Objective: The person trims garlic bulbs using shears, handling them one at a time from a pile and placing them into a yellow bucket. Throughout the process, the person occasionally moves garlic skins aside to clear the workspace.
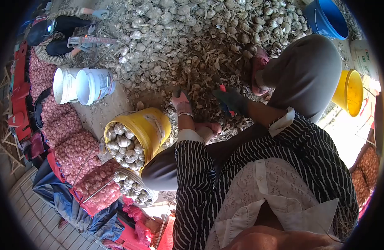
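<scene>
My left hand (181, 103), in a pinkish glove with dark fingertips, is over the litter of garlic skins and stalks; whether it holds anything is too small to tell. To its right, my right hand (231, 101) wears a dark glove and is closed around a red-handled tool (223, 88), whose red ends show above and below the fist. A large heap of garlic bulbs (158, 50) spreads in front of both hands. On the left, beside my knee, a tilted yellow bucket (152, 127) is full of garlic bulbs.
A white bucket of garlic (152, 192) stands below the yellow one. Two white buckets (94, 87) are at the left, near a co-worker (54, 35) and filled net sacks (63, 133). A blue bucket (325, 18) and another yellow bucket (348, 92) are at the right.
</scene>
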{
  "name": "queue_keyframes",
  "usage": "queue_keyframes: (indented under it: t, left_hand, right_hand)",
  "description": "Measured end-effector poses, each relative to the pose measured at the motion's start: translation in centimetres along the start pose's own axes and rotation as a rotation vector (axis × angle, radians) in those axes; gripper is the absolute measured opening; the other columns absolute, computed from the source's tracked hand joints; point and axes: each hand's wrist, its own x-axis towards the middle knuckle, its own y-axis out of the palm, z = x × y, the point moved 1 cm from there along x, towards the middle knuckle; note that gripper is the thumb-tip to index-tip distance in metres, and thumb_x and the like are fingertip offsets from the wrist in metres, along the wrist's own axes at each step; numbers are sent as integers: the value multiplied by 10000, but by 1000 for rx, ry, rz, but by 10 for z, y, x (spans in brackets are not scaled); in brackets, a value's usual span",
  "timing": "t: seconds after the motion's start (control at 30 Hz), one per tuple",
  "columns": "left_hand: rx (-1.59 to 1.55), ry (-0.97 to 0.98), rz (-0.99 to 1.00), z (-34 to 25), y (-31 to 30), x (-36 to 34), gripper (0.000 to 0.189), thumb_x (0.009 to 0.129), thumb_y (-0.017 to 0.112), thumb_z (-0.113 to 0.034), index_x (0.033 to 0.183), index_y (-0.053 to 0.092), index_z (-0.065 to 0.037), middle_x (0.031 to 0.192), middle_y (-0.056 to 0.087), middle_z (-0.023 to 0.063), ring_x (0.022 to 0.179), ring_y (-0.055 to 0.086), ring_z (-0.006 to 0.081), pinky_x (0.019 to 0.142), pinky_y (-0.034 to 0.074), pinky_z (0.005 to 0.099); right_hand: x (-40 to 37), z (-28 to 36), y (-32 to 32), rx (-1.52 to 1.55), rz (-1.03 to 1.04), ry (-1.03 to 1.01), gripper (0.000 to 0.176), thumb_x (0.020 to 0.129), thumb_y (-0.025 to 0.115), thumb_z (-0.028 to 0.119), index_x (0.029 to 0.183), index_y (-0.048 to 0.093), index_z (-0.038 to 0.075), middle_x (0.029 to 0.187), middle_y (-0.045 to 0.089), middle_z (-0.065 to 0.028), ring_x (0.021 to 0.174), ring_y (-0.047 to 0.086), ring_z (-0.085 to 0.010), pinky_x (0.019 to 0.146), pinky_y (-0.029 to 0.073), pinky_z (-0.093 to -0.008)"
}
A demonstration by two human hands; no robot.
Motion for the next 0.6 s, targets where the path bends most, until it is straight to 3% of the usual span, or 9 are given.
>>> queue_keyframes:
  t: [0.07,0.13,0.3,0.4,0.47,0.5,0.53,0.57,0.6]
  left_hand:
    - [138,32,22,-33,9,-3,358,833,590,-213,1126,600,-7,1116,635,156,1009,611,326,863,482,393]
    - [311,16,61,-58,23,-4,478,841,596,-226,1267,501,-33,1300,497,191,1128,536,357,912,478,417]
    - [590,33,137,-95,60,11,647,857,610,-263,1416,322,-109,1435,329,176,1248,434,353,983,463,437]
    - [772,-145,229,-100,76,24,666,886,577,-296,1445,251,-135,1486,254,151,1303,381,329,1034,436,464]
    - [712,-147,217,-88,75,37,671,889,573,-298,1449,240,-136,1491,241,149,1292,398,328,1023,448,459]
    - [657,-146,194,-94,70,34,676,891,569,-299,1453,229,-137,1496,228,147,1281,414,327,1011,461,455]
    - [516,-216,83,-98,68,26,623,868,614,-275,1398,346,-87,1431,352,176,1208,488,339,981,477,443]
    - [519,-217,74,-83,66,31,623,868,614,-275,1398,346,-87,1431,352,176,1208,488,339,981,477,443]
    - [321,-105,84,-65,64,37,569,860,634,-209,1356,399,-60,1301,480,163,1102,554,308,889,516,417]
  right_hand:
    - [-2,3,4,-84,-7,-17,298,858,634,362,879,578,70,659,533,-7,566,500,-117,518,430,-293]
    - [7,-5,-3,-151,13,-42,302,857,637,354,894,580,60,673,542,-8,576,499,-111,527,429,-288]
    - [-3,11,-6,-411,-69,-70,319,856,640,331,932,579,27,729,575,-15,626,504,-95,570,441,-281]
    - [-14,32,0,-451,-114,-42,367,843,637,367,941,573,19,802,618,-77,698,581,-154,628,478,-327]
    - [2,10,-14,-712,-194,-131,424,834,622,403,1022,558,28,873,639,-161,802,636,-263,707,494,-389]
    - [-3,19,-12,-712,-192,-128,424,834,622,403,1022,558,28,873,639,-161,802,636,-263,707,494,-389]
    - [-8,29,-11,-820,-183,-96,446,828,616,410,1061,544,37,908,635,-191,851,631,-310,740,488,-416]
    - [-10,37,-9,-926,-172,-66,471,821,610,416,1100,530,46,943,631,-222,900,626,-358,773,483,-443]
    - [-7,38,-10,-922,-163,-71,471,821,610,416,1100,530,46,943,631,-222,900,626,-358,773,483,-443]
